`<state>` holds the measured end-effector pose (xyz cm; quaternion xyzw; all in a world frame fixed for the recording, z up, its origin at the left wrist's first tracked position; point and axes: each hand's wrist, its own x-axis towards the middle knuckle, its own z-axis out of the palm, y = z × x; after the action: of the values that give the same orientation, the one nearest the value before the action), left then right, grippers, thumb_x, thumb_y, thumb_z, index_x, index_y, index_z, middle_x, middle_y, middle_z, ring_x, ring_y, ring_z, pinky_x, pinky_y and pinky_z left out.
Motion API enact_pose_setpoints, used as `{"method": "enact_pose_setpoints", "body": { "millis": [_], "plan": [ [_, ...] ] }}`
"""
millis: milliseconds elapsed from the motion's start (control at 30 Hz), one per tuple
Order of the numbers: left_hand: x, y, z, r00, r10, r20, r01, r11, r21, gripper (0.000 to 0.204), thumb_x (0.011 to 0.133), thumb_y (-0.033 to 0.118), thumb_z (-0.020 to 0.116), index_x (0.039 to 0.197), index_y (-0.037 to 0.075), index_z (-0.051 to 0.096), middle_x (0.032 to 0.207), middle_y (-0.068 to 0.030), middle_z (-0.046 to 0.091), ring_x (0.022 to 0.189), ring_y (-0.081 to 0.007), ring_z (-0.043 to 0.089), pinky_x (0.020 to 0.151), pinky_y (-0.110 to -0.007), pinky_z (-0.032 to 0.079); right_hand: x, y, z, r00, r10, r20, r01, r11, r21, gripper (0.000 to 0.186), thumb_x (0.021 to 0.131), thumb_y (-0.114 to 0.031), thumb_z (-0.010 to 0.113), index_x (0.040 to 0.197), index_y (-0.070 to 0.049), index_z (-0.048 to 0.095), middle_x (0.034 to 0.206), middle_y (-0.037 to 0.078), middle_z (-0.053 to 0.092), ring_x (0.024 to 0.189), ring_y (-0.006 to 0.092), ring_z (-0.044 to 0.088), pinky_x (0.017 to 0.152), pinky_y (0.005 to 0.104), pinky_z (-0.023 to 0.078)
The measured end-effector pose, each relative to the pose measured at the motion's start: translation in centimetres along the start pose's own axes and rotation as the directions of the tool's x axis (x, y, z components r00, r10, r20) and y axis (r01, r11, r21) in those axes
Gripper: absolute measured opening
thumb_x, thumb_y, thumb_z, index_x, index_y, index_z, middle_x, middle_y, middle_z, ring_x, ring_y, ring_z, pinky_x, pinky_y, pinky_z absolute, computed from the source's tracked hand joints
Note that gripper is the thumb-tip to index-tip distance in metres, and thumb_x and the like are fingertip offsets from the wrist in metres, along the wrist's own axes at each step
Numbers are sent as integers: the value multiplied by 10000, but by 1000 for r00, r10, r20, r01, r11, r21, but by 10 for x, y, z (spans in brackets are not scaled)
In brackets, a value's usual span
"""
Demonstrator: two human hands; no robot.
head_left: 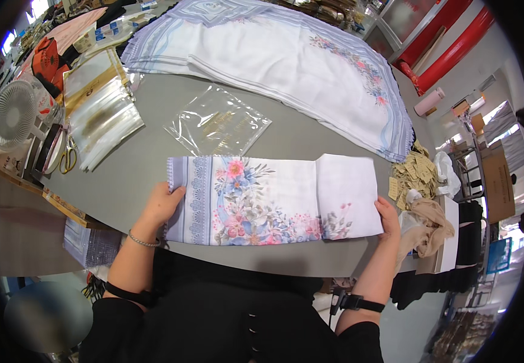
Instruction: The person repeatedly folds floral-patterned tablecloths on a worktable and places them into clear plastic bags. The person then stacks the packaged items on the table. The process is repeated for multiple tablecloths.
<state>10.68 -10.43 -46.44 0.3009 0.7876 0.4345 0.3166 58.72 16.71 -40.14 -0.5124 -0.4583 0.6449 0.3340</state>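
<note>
Between my two hands I hold a folded floral scarf (286, 193), white with pink and blue flowers and a lilac lace-patterned border on its left end. My left hand (164, 204) grips the bordered end, thumb on top. At the plain white right end, my right hand (387, 216) pinches the edge, its thumb in front and the other fingers partly hidden behind. A clear plastic bag (218, 121) with gold print lies flat just beyond the scarf. Farther back, a larger white cloth with a lilac border (274, 54) is spread in layers over the table.
On the grey table (117, 187), a stack of clear bags (101, 115), gold-handled scissors (68, 158) and a white fan (15, 115) stand at left. At right are a heap of tan tags (416, 175) and a beige cloth (428, 227). Packed lilac cloth (86, 242) sits below the left edge.
</note>
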Motion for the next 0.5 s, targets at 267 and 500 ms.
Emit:
{"method": "enact_pose_setpoints", "body": {
  "millis": [267, 500],
  "plan": [
    [-7, 24, -10, 998, -41, 56, 38, 998, 51, 287, 878, 185, 595, 888, -98, 638, 716, -73, 637, 645, -130, 574, 594, -324, 466, 22, -3, -3, 963, -253, -90, 3, 345, -939, 365, 848, -192, 621, 1126, 42, 586, 952, 187, 683, 876, 313, 661, 770, 402, 514],
    [-9, 29, -9, 997, -21, 76, 22, 1000, -12, 256, 898, 170, 581, 933, -72, 656, 766, -38, 653, 660, -98, 576, 597, -285, 465, -54, -27, 167, 816, -557, 151, 302, 190, -934, 310, 857, -145, 535, 1132, -21, 606, 1030, 217, 653, 946, 393, 626, 814, 460, 501]
  ]
}}
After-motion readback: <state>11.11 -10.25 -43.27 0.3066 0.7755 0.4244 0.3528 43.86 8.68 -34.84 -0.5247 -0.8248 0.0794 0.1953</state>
